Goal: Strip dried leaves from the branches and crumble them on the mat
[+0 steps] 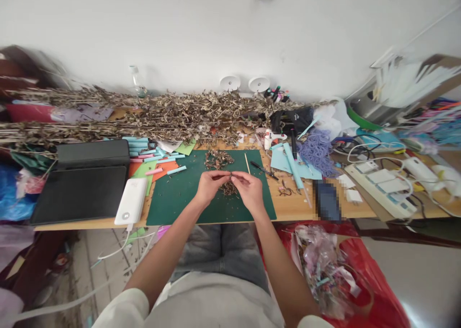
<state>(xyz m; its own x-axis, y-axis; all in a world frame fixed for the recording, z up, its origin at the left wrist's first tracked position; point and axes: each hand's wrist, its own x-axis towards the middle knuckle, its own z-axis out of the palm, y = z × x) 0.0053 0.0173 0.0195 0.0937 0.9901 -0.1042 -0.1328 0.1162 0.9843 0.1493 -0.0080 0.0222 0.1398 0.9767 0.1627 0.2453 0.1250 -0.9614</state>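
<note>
My left hand (212, 186) and my right hand (249, 188) meet fingertip to fingertip over a green cutting mat (173, 200). Both are closed in a pinch on a tiny dark bit that looks like a piece of dried plant; its exact shape is too small to tell. Just below the fingers lies a small heap of crumbled dried leaves (229, 189), partly covered by the hands. Beyond them a second pile of dried leaves (219, 159) rests on the mat. A thin wooden stick (247, 163) and a black pen (264, 170) lie to the right.
Long dried plant stalks (187, 109) stretch along the back. A tablet case (81, 188), a white power bank (131, 200) and blue paper tubes (139, 145) are at left. Right of the mat are a glue gun (274, 138), purple yarn (317, 150), a phone (327, 200) and a power strip (383, 193).
</note>
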